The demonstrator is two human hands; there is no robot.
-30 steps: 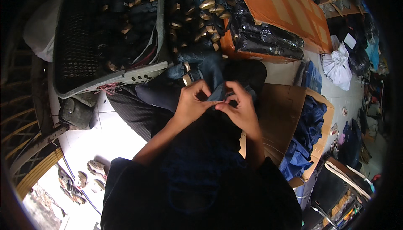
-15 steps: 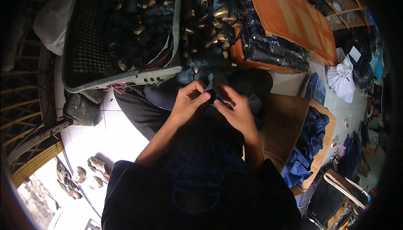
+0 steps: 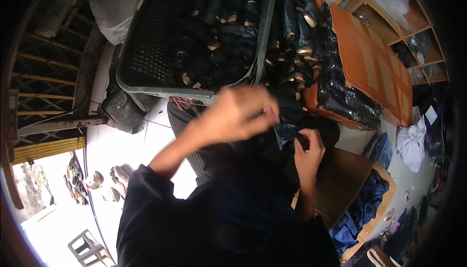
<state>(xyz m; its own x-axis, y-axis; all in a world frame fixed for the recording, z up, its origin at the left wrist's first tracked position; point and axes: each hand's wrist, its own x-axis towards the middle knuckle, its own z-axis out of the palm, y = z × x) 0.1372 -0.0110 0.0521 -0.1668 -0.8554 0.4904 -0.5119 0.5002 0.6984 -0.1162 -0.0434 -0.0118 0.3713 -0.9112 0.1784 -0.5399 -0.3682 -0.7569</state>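
Note:
In front of my lap, a small piece of thin dark blue fabric hangs between my hands. My right hand is at its right edge, thumb and forefinger curled in and pinched on it. Raised above the fabric's upper left is my left hand, smeared by motion, so its grip cannot be made out. Just beyond the hands lie dark rolled bundles with tan ends, piled between a basket and a carton. More such bundles fill the dark plastic basket at the far left.
An orange-brown taped carton stands far right, with black plastic-wrapped packs along its side. Nearer right, an open cardboard box holds blue fabric. Shoes and a grey plastic stool are at the left.
My left hand has lifted and swung away from the fabric, while the right hand stays by it. The view has shifted, so the surroundings appear farther right and lower.

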